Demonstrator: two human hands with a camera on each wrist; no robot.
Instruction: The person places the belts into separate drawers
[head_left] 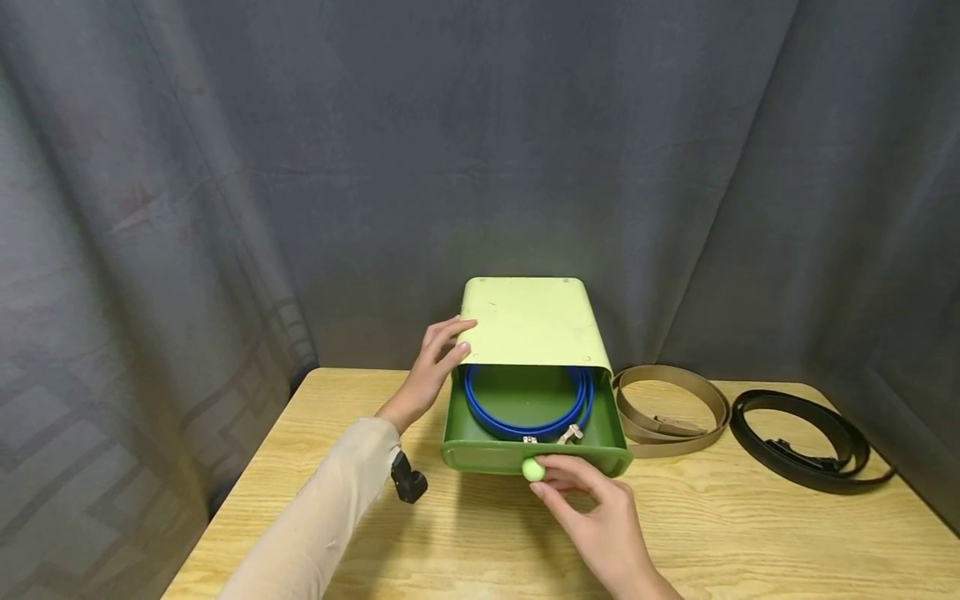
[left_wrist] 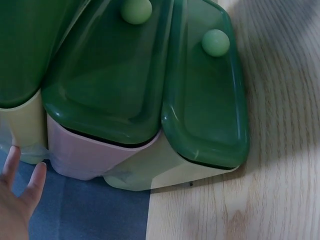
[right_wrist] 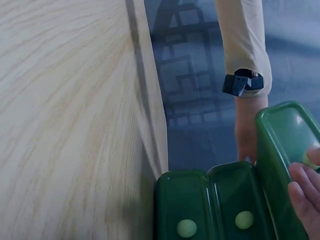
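Note:
A pale green case (head_left: pixel 532 321) stands on the table with its dark green top drawer (head_left: pixel 480 457) pulled partway out. Inside the drawer lies a coiled blue belt (head_left: pixel 517 431) with a metal buckle. My left hand (head_left: pixel 429 373) rests its spread fingers on the case's left upper edge. My right hand (head_left: pixel 607 525) pinches the drawer's round light green knob (head_left: pixel 534 470) between thumb and fingers. Two lower drawers with knobs show in the left wrist view, a middle one (left_wrist: pixel 110 85) in a pink case and a bottom one (left_wrist: pixel 207 100); both look pushed in.
Right of the case lies a coiled tan belt (head_left: pixel 714 398), and farther right a coiled black belt (head_left: pixel 806 473). The wooden table (head_left: pixel 712 542) extends in front of them. Grey curtains (head_left: pixel 360 167) hang behind and at both sides.

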